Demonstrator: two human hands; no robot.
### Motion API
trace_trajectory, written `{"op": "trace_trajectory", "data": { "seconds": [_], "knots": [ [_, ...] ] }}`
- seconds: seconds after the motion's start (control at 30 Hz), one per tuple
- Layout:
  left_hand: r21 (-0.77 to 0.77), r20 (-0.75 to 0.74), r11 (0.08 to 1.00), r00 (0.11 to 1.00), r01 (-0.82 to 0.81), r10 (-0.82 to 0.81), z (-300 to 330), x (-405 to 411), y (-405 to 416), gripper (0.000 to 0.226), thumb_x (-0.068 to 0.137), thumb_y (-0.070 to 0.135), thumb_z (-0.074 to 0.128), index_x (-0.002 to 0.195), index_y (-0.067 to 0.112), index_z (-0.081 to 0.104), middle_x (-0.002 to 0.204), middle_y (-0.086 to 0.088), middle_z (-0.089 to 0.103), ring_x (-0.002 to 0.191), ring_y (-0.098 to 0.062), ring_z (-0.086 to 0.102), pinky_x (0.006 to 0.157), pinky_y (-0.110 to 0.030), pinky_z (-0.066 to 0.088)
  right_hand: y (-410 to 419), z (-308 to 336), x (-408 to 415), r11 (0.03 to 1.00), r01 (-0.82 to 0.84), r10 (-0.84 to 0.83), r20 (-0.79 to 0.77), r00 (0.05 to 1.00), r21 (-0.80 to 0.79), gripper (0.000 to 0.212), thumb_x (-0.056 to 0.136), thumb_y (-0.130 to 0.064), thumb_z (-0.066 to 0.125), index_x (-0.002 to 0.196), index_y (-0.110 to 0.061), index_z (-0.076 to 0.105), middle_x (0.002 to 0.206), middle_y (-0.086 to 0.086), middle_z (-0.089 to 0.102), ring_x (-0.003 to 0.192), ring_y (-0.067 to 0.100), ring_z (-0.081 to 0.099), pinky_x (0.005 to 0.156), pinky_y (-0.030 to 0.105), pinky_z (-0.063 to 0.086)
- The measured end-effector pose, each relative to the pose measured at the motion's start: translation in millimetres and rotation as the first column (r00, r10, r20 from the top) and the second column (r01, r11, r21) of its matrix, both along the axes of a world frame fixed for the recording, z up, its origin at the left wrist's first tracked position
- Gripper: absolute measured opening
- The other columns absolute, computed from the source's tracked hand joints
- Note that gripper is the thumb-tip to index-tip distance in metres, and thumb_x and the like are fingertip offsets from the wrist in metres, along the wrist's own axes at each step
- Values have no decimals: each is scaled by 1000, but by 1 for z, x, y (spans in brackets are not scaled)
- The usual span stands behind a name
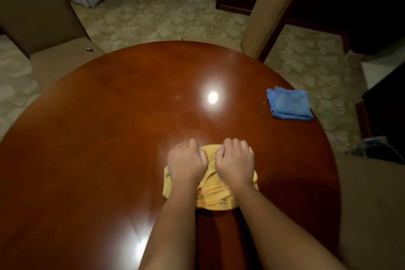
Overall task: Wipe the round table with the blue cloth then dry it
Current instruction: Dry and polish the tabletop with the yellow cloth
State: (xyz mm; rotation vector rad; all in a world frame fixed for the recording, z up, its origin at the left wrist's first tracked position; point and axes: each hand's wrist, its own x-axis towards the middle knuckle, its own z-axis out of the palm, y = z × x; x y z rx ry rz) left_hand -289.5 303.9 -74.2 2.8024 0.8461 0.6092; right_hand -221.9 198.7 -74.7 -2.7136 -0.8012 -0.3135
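Observation:
The round table (105,138) has a glossy reddish-brown wooden top that fills most of the view. A bunched yellow cloth (213,196) lies on it near the middle front. My left hand (186,160) and my right hand (235,160) sit side by side on the cloth's far part, fingers curled down into the fabric, gripping it. The blue cloth (289,104) lies folded on the table at the right edge, well away from both hands.
A tan upholstered chair (269,13) stands behind the table at the far right, another chair (39,17) at the far left. A third beige seat (372,204) is at the right. Patterned carpet (164,17) surrounds the table. Lamp glare spots reflect on the tabletop.

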Motion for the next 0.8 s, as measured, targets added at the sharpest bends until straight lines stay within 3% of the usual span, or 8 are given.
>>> {"op": "trace_trajectory", "data": {
  "seconds": [0.3, 0.4, 0.8],
  "knots": [
    [-25, -51, 997, 995, 79, -81, 6, -22, -94, 21, 67, 21, 36, 54, 10, 48, 45, -5, 44, 36, -25, 41, 39, -25, 24, -100, -1, -25, 1000, 13, -14, 60, 998, 15, 28, 82, -28, 38, 68, -13, 56, 66, 5, 55, 64, 27, 54, 57, 35, 44],
    [-16, -32, 997, 997, 72, -73, 4, -19, -92, 19, 66, 21, 37, 53, 11, 46, 44, -5, 43, 35, -26, 40, 41, -24, 19, -99, -2, -18, 999, -14, 11, 79, 997, 38, 28, 82, -29, 39, 67, -13, 57, 65, 4, 55, 63, 26, 54, 56, 36, 44],
    [-15, 29, 1000, 999, -28, 28, -3, 52, -55, 19, 68, 20, 35, 55, 9, 43, 45, -8, 41, 35, -27, 39, 36, -25, 26, -51, -5, 56, 997, 14, -23, 113, 993, 77, 28, 79, -28, 39, 65, -11, 57, 64, 8, 56, 63, 30, 53, 56, 35, 41]
  ]
}}
